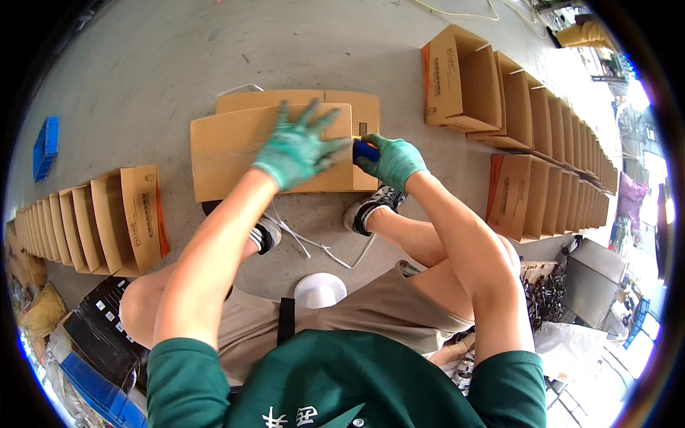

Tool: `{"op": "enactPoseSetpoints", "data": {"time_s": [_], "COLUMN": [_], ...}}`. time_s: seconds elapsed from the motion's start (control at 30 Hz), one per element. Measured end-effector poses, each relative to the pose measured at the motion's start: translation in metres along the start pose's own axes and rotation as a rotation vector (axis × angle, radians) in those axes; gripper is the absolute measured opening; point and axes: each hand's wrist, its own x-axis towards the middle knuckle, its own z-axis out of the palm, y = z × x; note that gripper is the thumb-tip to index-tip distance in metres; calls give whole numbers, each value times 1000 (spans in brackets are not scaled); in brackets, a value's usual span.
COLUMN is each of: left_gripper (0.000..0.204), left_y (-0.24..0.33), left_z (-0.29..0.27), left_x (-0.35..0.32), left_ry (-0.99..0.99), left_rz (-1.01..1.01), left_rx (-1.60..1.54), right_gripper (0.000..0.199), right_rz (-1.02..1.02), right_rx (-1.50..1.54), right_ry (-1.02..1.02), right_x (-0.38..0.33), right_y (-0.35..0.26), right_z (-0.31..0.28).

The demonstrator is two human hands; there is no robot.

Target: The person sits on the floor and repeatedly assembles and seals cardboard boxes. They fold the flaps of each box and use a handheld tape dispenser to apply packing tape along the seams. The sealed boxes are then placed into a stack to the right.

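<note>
A stack of flattened brown cardboard (228,158) lies on the floor in front of me, between my feet. My left hand (294,151), in a green glove, is over its top sheet with fingers spread; it is a little blurred, and whether it touches I cannot tell. At the stack's right end my gloved right hand (394,161) is closed around a blue tool (365,150) with a bit of yellow at its far end. Its exact kind is not clear. A loose white strap (342,261) lies on the floor, and part of one arches behind the cardboard.
Rows of opened cardboard boxes (479,78) stand at the right, with a second row (510,196) nearer. Another row (107,221) stands at the left. A blue crate (46,150) lies far left. A round white stool (320,291) is below me.
</note>
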Motion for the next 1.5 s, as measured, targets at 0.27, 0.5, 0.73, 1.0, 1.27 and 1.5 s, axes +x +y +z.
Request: {"op": "enactPoseSetpoints", "data": {"time_s": [0.27,0.5,0.73,1.0,1.27,1.5], "left_gripper": [51,40,81,89,62,34], "left_y": [31,23,-58,-89,-63,39], "left_z": [6,18,-2,-3,-110,-163], "left_x": [82,60,-86,-144,-111,5], "left_ry": [-384,-49,98,355,1086,745], "left_rz": [56,31,-681,-1264,-826,-123], "left_rx": [77,-40,279,-673,-1805,-1635], "right_gripper": [37,41,23,73,44,108], "right_rz": [-44,70,221,40,-229,-172], "right_rx": [-108,187,451,950,1527,1602], "right_ry": [41,215,500,78,194,292], "right_x": [32,89,56,35,-54,-205], "right_y": [25,35,1,-45,32,134], "right_z": [66,137,91,82,-115,-186]}}
